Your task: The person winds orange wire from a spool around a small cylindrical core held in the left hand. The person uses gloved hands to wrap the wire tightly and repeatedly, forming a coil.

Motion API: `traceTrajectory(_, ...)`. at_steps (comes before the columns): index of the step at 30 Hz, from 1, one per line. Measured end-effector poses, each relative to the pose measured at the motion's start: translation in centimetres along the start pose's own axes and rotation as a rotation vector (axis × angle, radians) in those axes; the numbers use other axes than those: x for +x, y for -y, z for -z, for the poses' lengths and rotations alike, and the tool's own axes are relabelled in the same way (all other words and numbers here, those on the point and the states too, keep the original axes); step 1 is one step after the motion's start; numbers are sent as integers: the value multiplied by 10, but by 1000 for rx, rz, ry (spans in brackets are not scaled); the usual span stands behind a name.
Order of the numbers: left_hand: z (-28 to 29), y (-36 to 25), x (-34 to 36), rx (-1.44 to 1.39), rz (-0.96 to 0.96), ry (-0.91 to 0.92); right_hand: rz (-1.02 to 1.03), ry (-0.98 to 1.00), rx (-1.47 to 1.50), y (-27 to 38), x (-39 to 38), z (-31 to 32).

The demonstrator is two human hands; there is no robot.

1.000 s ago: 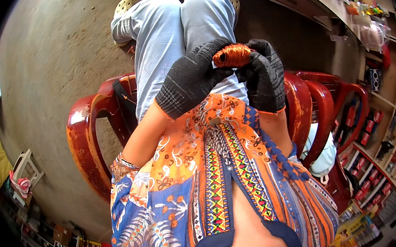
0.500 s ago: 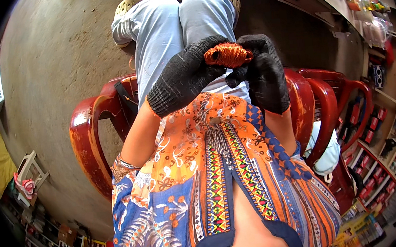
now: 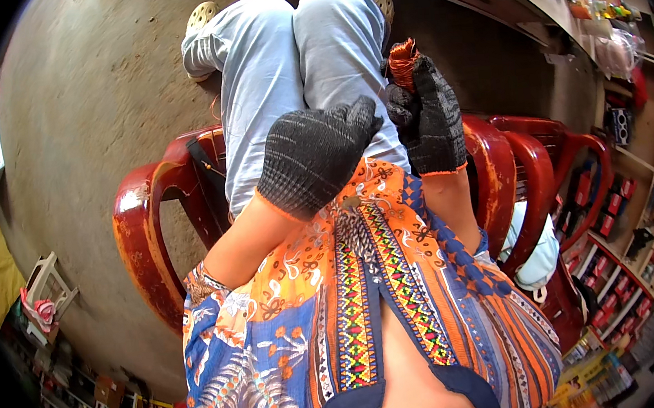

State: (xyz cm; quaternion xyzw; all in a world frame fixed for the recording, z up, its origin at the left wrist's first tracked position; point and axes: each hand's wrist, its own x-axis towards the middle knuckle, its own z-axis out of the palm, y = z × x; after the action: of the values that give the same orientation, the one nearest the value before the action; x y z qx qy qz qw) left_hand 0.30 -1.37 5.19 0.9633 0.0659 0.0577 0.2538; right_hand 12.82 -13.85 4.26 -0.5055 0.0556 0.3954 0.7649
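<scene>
Head view: my right hand (image 3: 431, 119), in a dark knitted work glove with an orange cuff, is closed around a reddish-copper coil of wound wire (image 3: 402, 57), held upright above my right knee with only its top showing over the fingers. My left hand (image 3: 314, 154), gloved alike, hangs just beside it with fingers loosely curled, gripping nothing and not touching the coil. Below lie my pale blue trouser legs (image 3: 283, 74), the red plastic chair (image 3: 157, 220) I sit on, and bare concrete floor (image 3: 88, 93). Risk, as I judge it: held one-handed in thick knit, the coil could slip, drop to the floor and loosen its windings
</scene>
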Motion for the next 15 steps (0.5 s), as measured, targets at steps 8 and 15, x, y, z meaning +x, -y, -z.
traceTrajectory(8, 35, -6, 4, -145, -126, 20, 292, 129, -546, 5, -6, -1)
traceTrajectory(15, 55, -10, 16, 91, -297, 172, 191, 268, -395, 9, -16, -12)
